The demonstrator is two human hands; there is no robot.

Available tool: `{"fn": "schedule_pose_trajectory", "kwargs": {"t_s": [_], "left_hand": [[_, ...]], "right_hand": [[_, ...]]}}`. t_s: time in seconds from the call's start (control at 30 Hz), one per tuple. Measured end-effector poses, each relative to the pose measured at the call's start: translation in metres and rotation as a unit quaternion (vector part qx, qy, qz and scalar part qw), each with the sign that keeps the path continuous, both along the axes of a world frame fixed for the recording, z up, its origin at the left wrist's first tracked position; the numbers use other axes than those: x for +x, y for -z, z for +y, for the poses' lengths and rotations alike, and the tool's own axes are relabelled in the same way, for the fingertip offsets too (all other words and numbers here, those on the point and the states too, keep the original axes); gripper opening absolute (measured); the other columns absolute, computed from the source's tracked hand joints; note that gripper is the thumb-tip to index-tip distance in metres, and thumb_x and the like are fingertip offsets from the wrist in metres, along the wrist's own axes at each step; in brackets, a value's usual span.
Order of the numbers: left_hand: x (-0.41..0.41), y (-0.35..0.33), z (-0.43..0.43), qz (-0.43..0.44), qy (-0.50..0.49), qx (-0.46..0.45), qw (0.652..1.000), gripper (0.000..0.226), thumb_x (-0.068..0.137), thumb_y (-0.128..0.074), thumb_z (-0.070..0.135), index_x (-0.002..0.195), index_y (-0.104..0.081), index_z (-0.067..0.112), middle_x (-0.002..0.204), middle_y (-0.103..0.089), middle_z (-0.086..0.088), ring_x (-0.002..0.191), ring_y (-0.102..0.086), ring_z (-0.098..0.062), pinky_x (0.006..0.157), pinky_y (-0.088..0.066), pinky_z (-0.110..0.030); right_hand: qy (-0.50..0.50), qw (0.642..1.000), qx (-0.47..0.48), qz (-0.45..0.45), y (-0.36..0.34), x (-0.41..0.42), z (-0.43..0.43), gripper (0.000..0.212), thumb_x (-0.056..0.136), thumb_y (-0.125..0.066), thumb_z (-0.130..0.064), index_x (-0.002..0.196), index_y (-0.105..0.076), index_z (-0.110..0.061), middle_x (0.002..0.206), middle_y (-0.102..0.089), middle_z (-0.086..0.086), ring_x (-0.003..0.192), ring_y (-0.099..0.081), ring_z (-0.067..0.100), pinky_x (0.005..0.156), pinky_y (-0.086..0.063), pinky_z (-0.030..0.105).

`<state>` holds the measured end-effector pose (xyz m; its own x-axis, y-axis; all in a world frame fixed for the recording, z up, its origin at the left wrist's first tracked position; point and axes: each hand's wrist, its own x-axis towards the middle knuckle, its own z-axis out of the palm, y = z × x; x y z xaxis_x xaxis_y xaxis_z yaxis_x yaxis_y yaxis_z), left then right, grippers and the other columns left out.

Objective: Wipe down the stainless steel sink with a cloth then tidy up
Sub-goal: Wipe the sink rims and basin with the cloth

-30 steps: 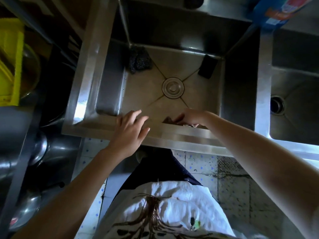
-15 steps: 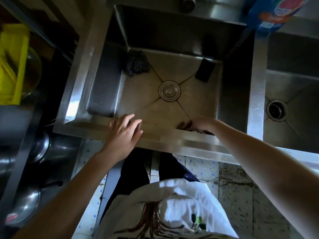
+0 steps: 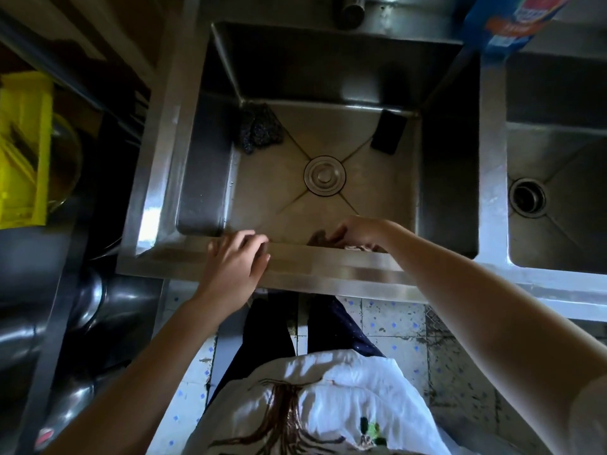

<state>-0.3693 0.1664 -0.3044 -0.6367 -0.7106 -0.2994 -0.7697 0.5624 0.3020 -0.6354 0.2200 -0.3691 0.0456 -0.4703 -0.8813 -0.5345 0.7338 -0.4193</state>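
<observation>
Head view.

Sink (image 3: 312,269), stainless, centre of frame: one main basin, plus one second basin (image 3: 558,165) at the right edge.

Cloth (image 3: 356,247): one, lower centre, pressed against the near wall just inside the front rim, directly beneath the right hand. Mostly hidden; long axis not to be told.

Right hand (image 3: 358,231): fingers curled down onto the cloth, gripping it as far as shows.

Left hand (image 3: 236,257): relaxed, resting on the front rim to the left of the right hand, holding nothing. Judged a brace.

Key relation: whole basin floor toward the upper frame from the cloth. Right hand the nearer, inside the basin. Next stroke judged outward, toward the drain strainer (image 3: 325,175).

Also counted:
- one dark scourer (image 3: 259,131), upper left corner of the floor
- one black block (image 3: 387,133), upper right corner
- one second drain (image 3: 527,197)
- one blue packet (image 3: 505,18), top right
- one yellow crate (image 3: 23,152), left edge
</observation>
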Motion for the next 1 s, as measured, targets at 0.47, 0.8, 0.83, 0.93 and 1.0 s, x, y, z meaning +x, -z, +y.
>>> {"fn": "schedule_pose_trajectory", "kwargs": {"t_s": [0.47, 0.8, 0.83, 0.93, 1.0], "left_hand": [[-0.011, -0.006, -0.005, 0.021, -0.021, 0.041, 0.999, 0.014, 0.093, -0.052, 0.027, 0.097, -0.062, 0.018, 0.129, -0.051, -0.003, 0.12, -0.045, -0.026, 0.099, -0.026, -0.038], [0.018, -0.015, -0.019, -0.014, 0.007, 0.017, 1.0, 0.048, 0.092, -0.027, 0.047, 0.122, -0.056, 0.022, 0.132, -0.049, -0.003, 0.117, -0.048, -0.026, 0.099, -0.022, -0.038], [0.022, -0.016, -0.022, -0.021, 0.004, 0.014, 1.0, 0.05, 0.091, -0.025, 0.048, 0.122, -0.056, 0.023, 0.133, -0.049, -0.002, 0.117, -0.048, -0.025, 0.099, -0.02, -0.037], [0.036, -0.017, -0.029, -0.031, -0.011, 0.016, 0.999, 0.048, 0.093, -0.025, 0.048, 0.122, -0.055, 0.024, 0.134, -0.047, -0.001, 0.117, -0.049, -0.024, 0.099, -0.024, -0.041], [0.039, -0.017, -0.031, -0.03, -0.013, 0.021, 0.999, 0.043, 0.094, -0.03, 0.045, 0.121, -0.056, 0.023, 0.134, -0.047, -0.001, 0.116, -0.049, -0.026, 0.097, -0.032, -0.045]], "right_hand": [[-0.013, 0.993, 0.063, 0.104, -0.001, -0.076, 0.064, 0.026, 0.09, -0.055, 0.005, 0.112, -0.067, 0.0, 0.096, -0.058, 0.003, 0.077, -0.053, 0.014, 0.074, -0.041, 0.022], [-0.004, 0.999, -0.035, 0.002, 0.001, 0.04, -0.027, 0.026, 0.09, -0.06, -0.015, 0.066, -0.066, -0.023, 0.054, -0.056, -0.013, 0.048, -0.046, 0.005, 0.046, -0.033, 0.015], [-0.024, 0.999, -0.046, -0.004, 0.0, 0.051, -0.037, 0.019, 0.09, -0.061, -0.017, 0.073, -0.069, -0.022, 0.06, -0.057, -0.012, 0.053, -0.047, 0.005, 0.05, -0.034, 0.015], [-0.058, 0.996, -0.072, -0.015, -0.001, 0.074, -0.059, 0.014, 0.089, -0.063, -0.018, 0.098, -0.074, -0.018, 0.07, -0.061, -0.014, 0.063, -0.052, 0.001, 0.053, -0.037, 0.007], [-0.046, 0.996, -0.072, -0.018, -0.002, 0.078, -0.063, 0.016, 0.089, -0.064, -0.019, 0.101, -0.074, -0.022, 0.072, -0.063, -0.015, 0.061, -0.053, 0.001, 0.049, -0.039, 0.004]]}}
